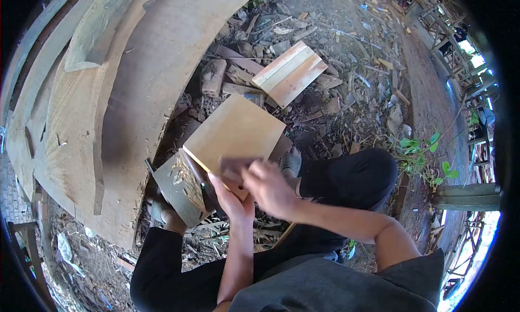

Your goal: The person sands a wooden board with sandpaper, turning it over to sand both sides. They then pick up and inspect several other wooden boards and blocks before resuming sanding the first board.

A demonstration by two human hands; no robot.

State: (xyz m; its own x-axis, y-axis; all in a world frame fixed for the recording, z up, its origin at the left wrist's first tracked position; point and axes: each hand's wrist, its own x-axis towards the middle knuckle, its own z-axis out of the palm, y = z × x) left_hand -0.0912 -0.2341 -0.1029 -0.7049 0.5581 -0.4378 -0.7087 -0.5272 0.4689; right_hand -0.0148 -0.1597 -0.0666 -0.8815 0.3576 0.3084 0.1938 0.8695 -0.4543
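Note:
A square wooden board (235, 130) rests tilted on a rough wood block (181, 190) between my knees. My left hand (230, 198) grips the board's near edge from below. My right hand (268, 187) lies on the near corner of the board with its fingers curled over a small brownish piece (234, 166), blurred, which looks like sandpaper. A dark tool handle (195, 174) lies along the board's left edge, partly hidden by the board.
Large curved timber slabs (135, 84) stand at the left. A pale planked panel (290, 73) lies on ground covered in wood scraps and chips. My legs in black trousers (352, 176) flank the block. Wooden frames (449, 36) stand at the far right.

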